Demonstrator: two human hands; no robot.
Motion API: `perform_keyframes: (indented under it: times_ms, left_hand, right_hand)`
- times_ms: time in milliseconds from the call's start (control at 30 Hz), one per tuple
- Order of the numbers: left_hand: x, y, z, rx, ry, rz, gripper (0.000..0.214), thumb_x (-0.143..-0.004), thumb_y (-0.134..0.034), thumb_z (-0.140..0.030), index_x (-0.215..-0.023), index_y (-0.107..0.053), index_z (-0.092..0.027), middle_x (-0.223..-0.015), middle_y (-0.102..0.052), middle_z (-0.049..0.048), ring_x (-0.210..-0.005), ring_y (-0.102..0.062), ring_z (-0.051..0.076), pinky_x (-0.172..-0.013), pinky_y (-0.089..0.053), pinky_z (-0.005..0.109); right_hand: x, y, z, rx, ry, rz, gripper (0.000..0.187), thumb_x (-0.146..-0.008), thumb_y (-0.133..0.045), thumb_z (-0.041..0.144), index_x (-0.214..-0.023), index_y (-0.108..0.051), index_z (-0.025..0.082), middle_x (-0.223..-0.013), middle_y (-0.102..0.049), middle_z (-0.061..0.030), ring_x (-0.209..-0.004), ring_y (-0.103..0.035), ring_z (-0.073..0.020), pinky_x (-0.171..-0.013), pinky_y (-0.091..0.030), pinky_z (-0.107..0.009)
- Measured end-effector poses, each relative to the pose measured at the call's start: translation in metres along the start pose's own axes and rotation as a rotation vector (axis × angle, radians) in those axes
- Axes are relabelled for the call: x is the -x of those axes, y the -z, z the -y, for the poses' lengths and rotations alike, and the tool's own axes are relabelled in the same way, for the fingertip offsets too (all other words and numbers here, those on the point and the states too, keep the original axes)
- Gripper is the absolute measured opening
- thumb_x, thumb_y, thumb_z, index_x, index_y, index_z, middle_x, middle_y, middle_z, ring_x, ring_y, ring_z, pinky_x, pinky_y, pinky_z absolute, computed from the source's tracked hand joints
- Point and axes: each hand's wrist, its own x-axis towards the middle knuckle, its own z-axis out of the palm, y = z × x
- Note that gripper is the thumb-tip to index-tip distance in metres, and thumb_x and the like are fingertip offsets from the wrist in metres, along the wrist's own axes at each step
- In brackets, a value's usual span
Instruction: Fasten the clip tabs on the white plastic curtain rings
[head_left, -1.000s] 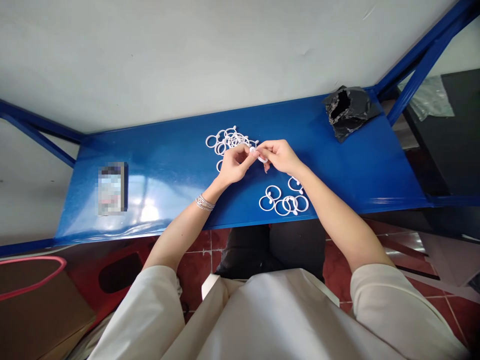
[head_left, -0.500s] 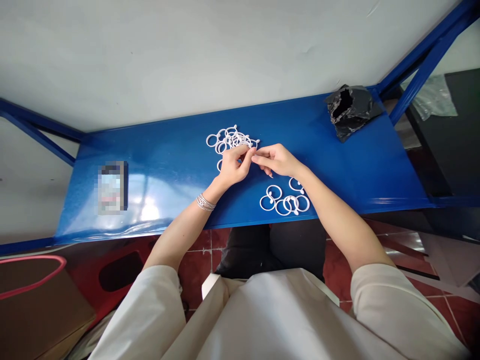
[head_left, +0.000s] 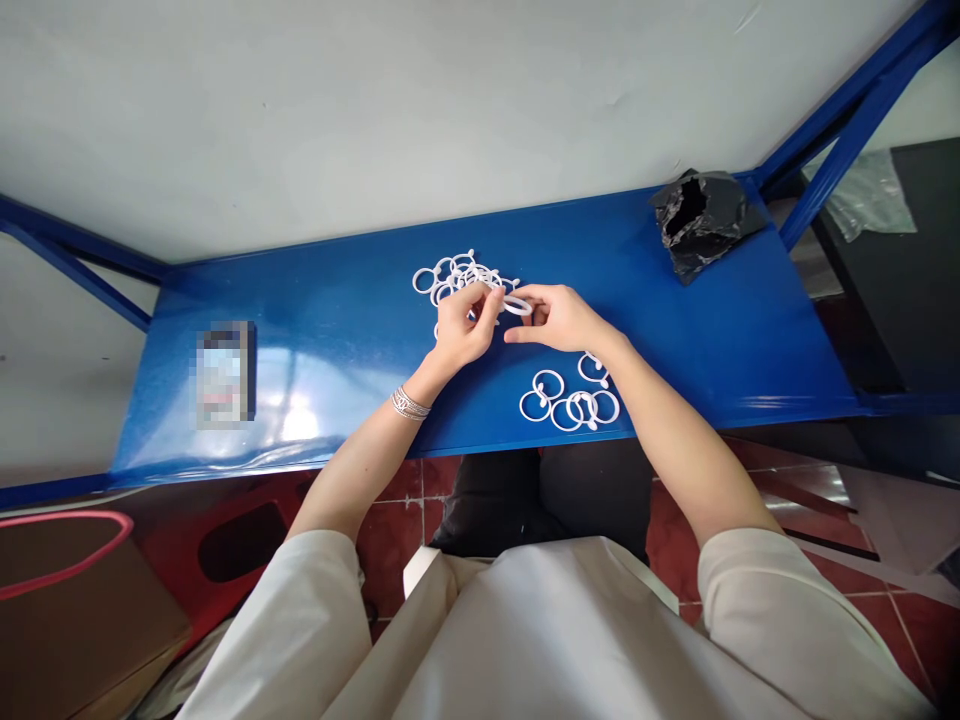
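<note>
A white plastic ring (head_left: 519,307) with a small knob juts out from my left hand (head_left: 466,322), whose thumb and forefinger pinch it at its left side. My right hand (head_left: 559,320) is around the ring's right end, thumb and fingers apart; whether a finger touches the ring I cannot tell. Just behind my left hand lies a heap of similar white rings (head_left: 445,268), partly covered by that hand. Several more rings (head_left: 562,426) form a looser group near the front edge, below my right wrist.
The blue table (head_left: 352,330) ends at a grey wall (head_left: 375,120) behind. A crumpled black plastic bag (head_left: 709,220) sits at the back right. A phone-like object (head_left: 225,375), blurred out, lies at the left. Blue frame bars (head_left: 847,130) rise at both sides.
My right thumb and fingers have parted and drawn slightly away from my left fingertips. The ring between my hands now shows plainly. Both ring groups stay as they were.
</note>
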Motion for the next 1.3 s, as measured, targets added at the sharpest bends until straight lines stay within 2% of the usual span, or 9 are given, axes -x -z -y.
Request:
perform_keyframes:
  times_ms: [67, 200, 267, 433, 600, 833, 967, 1167, 1300]
  left_hand:
    - [-0.004, 0.005, 0.007, -0.041, 0.014, -0.092, 0.063, -0.108, -0.061, -0.075, -0.071, -0.056, -0.023, -0.065, -0.052, 0.0004, -0.062, -0.042, 0.015, -0.064, -0.036, 0.034]
    - [-0.014, 0.015, 0.025, -0.124, 0.039, -0.189, 0.051, -0.105, -0.072, -0.062, -0.076, -0.055, -0.024, -0.071, -0.056, 0.001, -0.07, -0.047, 0.017, -0.074, -0.041, 0.036]
    - [-0.017, 0.017, 0.033, -0.162, 0.058, -0.215, 0.047, -0.104, -0.074, -0.057, -0.077, -0.055, -0.024, -0.072, -0.057, 0.0012, -0.072, -0.048, 0.018, -0.076, -0.041, 0.037]
    - [-0.018, 0.017, 0.049, -0.262, 0.063, -0.256, 0.047, -0.108, -0.067, -0.056, -0.076, -0.053, -0.024, -0.072, -0.057, 0.0019, -0.074, -0.05, 0.02, -0.082, -0.042, 0.038]
    - [-0.019, 0.019, 0.06, -0.419, 0.049, -0.253, 0.05, -0.109, -0.062, -0.056, -0.073, -0.05, -0.024, -0.074, -0.056, 0.0044, -0.078, -0.053, 0.023, -0.095, -0.048, 0.046]
    - [-0.018, 0.019, 0.059, -0.492, 0.121, -0.359, 0.036, -0.104, -0.07, -0.055, -0.09, -0.057, -0.025, -0.09, -0.06, 0.0081, -0.094, -0.06, 0.029, -0.103, -0.05, 0.052]
    - [-0.016, 0.019, 0.046, -0.455, 0.093, -0.332, 0.036, -0.103, -0.073, -0.056, -0.098, -0.058, -0.024, -0.096, -0.06, 0.0082, -0.097, -0.06, 0.029, -0.103, -0.049, 0.05]
    - [-0.004, 0.004, 0.011, -0.268, -0.055, -0.174, 0.039, -0.102, -0.076, -0.059, -0.093, -0.062, -0.024, -0.085, -0.061, 0.0039, -0.084, -0.058, 0.021, -0.089, -0.051, 0.041]
    - [0.008, -0.015, -0.003, 0.013, 0.073, -0.061, 0.043, -0.097, -0.084, -0.063, -0.096, -0.066, -0.024, -0.074, -0.061, -0.0017, -0.06, -0.051, 0.012, -0.06, -0.043, 0.031]
  right_hand:
    - [0.002, 0.014, 0.001, 0.114, -0.078, 0.105, 0.065, -0.065, -0.106, 0.056, -0.11, -0.084, 0.016, -0.077, -0.072, -0.0007, -0.063, -0.056, -0.0137, -0.062, -0.041, -0.031]
    - [0.008, 0.036, 0.003, 0.239, -0.208, 0.475, 0.046, -0.066, -0.105, 0.049, -0.096, -0.09, 0.017, -0.067, -0.072, 0.0003, -0.056, -0.057, -0.0129, -0.059, -0.039, -0.032]
    - [0.009, 0.038, 0.003, 0.274, -0.226, 0.539, 0.04, -0.07, -0.102, 0.046, -0.098, -0.093, 0.019, -0.062, -0.069, 0.0019, -0.053, -0.056, -0.0128, -0.058, -0.038, -0.032]
    - [0.009, 0.029, 0.005, 0.321, -0.216, 0.558, 0.02, -0.076, -0.096, 0.037, -0.088, -0.094, 0.022, -0.055, -0.062, 0.0035, -0.048, -0.049, -0.011, -0.054, -0.035, -0.032]
    - [0.009, 0.025, 0.006, 0.302, -0.199, 0.418, 0.01, -0.079, -0.089, 0.031, -0.08, -0.09, 0.021, -0.057, -0.063, 0.0029, -0.051, -0.051, -0.0113, -0.057, -0.037, -0.031]
    - [0.004, 0.016, -0.001, 0.064, -0.024, 0.013, 0.027, -0.081, -0.089, 0.041, -0.079, -0.077, 0.017, -0.067, -0.067, -0.0013, -0.06, -0.054, -0.0128, -0.059, -0.04, -0.03]
    - [0.0, 0.01, -0.008, 0.001, 0.031, -0.146, 0.033, -0.086, -0.091, 0.044, -0.083, -0.071, 0.017, -0.07, -0.067, -0.0006, -0.055, -0.054, -0.0111, -0.055, -0.039, -0.029]
    - [-0.008, 0.001, -0.014, -0.236, 0.036, -0.318, 0.044, -0.085, -0.097, 0.05, -0.089, -0.066, 0.02, -0.08, -0.07, -0.0009, -0.052, -0.06, -0.01, -0.044, -0.043, -0.024]
    - [-0.01, -0.004, -0.011, -0.393, 0.03, -0.284, 0.055, -0.08, -0.102, 0.057, -0.094, -0.064, 0.02, -0.079, -0.067, 0.0009, -0.056, -0.065, -0.0125, -0.044, -0.052, -0.024]
